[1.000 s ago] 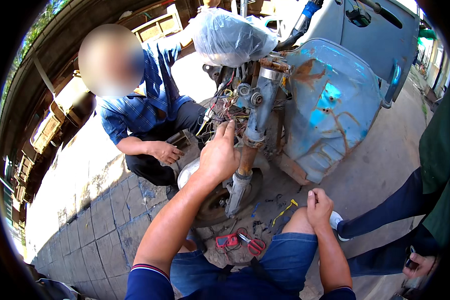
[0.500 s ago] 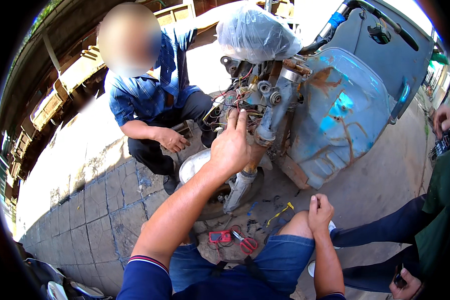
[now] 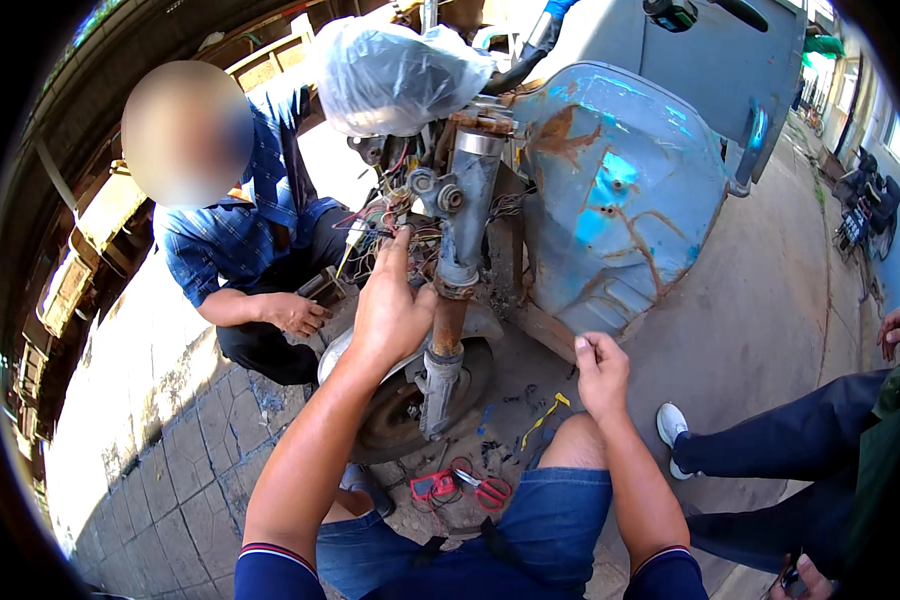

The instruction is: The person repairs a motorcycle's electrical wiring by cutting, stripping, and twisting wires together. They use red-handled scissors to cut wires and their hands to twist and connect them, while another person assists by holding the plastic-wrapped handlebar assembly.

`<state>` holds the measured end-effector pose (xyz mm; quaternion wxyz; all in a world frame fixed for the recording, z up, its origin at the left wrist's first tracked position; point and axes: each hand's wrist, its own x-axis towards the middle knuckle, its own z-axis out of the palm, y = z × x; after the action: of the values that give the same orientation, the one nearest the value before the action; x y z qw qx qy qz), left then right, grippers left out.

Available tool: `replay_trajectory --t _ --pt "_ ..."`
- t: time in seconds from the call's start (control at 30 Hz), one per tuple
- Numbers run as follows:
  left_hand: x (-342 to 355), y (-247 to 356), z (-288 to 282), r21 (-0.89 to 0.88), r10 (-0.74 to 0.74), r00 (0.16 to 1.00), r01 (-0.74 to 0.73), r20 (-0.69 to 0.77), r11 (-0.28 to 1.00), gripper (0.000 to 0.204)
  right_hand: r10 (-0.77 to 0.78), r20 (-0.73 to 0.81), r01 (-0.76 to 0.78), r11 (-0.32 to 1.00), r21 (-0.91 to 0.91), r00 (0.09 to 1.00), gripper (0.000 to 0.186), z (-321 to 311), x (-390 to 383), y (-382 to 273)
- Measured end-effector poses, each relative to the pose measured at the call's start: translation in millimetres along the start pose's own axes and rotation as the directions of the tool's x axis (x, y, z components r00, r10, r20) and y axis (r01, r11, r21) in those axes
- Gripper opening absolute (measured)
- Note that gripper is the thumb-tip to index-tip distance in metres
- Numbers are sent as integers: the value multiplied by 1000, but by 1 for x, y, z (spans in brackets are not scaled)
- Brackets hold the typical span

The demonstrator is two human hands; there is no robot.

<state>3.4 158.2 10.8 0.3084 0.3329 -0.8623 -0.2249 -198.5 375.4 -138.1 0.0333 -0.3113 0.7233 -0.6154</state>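
My left hand reaches up to the tangle of thin coloured wires beside the front fork of a worn, stripped-down vehicle. Its fingers are stretched out, with the tips at the wires and the thumb apart. Above my right knee, my right hand is closed, thumb against the curled fingers; whatever it may pinch is too small to make out. On the ground between my legs lie a red multimeter and red-handled scissors.
A clear plastic bag covers the vehicle's top front. Its rusty blue-grey panel stands at right, its front wheel below. A person in a blue shirt crouches at left; another's dark trousers show at right. Yellow strip lies nearby.
My view has shifted right, so the vehicle appears farther left. My right hand has risen off my knee, fingers still closed. My left hand remains extended at the wires.
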Motion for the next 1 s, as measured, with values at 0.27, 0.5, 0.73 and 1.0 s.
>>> replay_trajectory --t 0.27,0.5,0.73,1.0 --pt "-7 16 8 -104 -48 997 54 62 993 79 245 394 -462 530 711 886 21 112 100 -53" --pt "-14 -2 21 -190 -122 990 133 68 973 80 172 526 -524 550 650 833 29 139 138 -53" --pt "-8 1 36 -203 -114 993 120 39 972 71 157 572 -587 350 730 805 13 150 152 -54" --pt "-7 -4 34 -178 -90 995 95 37 979 64 24 669 -666 126 735 743 4 151 155 -36"
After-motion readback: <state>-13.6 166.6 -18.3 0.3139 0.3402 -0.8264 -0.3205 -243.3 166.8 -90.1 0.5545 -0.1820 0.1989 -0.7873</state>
